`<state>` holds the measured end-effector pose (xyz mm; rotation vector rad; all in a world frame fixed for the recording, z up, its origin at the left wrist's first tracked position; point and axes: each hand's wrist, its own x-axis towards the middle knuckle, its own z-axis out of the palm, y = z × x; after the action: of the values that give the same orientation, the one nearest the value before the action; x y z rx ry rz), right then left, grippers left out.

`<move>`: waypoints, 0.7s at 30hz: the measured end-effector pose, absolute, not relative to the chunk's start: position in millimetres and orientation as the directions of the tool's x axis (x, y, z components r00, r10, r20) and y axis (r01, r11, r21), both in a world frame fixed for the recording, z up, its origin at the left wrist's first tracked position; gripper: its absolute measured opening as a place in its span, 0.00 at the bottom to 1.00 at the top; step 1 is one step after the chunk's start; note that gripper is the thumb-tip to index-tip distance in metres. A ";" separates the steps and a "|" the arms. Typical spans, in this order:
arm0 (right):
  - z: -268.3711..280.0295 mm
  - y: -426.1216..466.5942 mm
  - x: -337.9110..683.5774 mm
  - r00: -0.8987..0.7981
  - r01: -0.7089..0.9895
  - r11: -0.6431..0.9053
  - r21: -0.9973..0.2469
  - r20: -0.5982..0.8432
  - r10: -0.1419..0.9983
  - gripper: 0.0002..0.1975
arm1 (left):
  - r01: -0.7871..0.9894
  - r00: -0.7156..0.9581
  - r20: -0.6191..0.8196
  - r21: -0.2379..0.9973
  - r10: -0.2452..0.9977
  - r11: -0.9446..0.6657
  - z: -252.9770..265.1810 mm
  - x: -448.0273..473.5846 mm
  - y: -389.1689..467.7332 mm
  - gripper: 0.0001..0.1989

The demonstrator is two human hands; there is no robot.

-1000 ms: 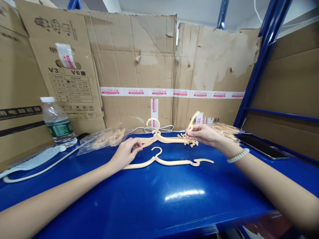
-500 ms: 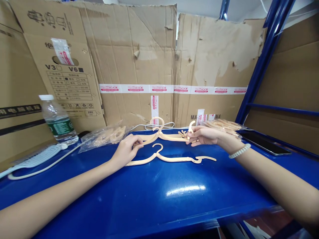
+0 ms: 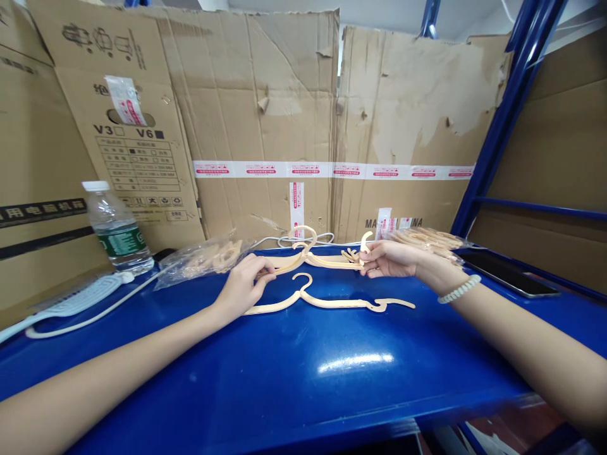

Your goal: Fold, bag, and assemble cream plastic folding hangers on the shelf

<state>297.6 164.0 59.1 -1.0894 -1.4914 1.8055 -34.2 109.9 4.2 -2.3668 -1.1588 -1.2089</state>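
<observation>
A cream plastic clothes hanger [image 3: 332,261] lies across the back of the blue tabletop, its hook upward. My left hand [image 3: 244,284] pinches its left arm between thumb and fingers. At the hanger's right end, my right hand [image 3: 391,258] is closed on it, and a curved cream tip [image 3: 366,239] sticks up above the fingers. A second, smaller hook shows close to the larger one, so hangers seem to overlap there. Nearer to me lies another cream hanger [image 3: 334,303], untouched, with an S-shaped right end; its left tip is hidden by my left hand.
A water bottle [image 3: 121,234], a white cable [image 3: 90,317] and a clear bag of cream pieces [image 3: 203,260] are at left. Another bag [image 3: 427,239] and a black phone [image 3: 509,273] lie at right. Cardboard [image 3: 265,126] stands along the back.
The view has shifted slightly, so everything appears a little farther right. Both hands keep their hold on the rear hanger, with no other clear movement.
</observation>
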 end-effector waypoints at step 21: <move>43.2 165.3 280.5 -0.272 0.099 0.045 -0.994 0.016 0.962 0.13 | 0.743 0.364 0.761 0.110 0.536 -0.660 4.6 -35.9 109.4 0.06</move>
<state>280.5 165.3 43.2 -1.1203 -1.5037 1.3339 -35.9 109.4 4.6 -2.3743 -1.1407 -1.1796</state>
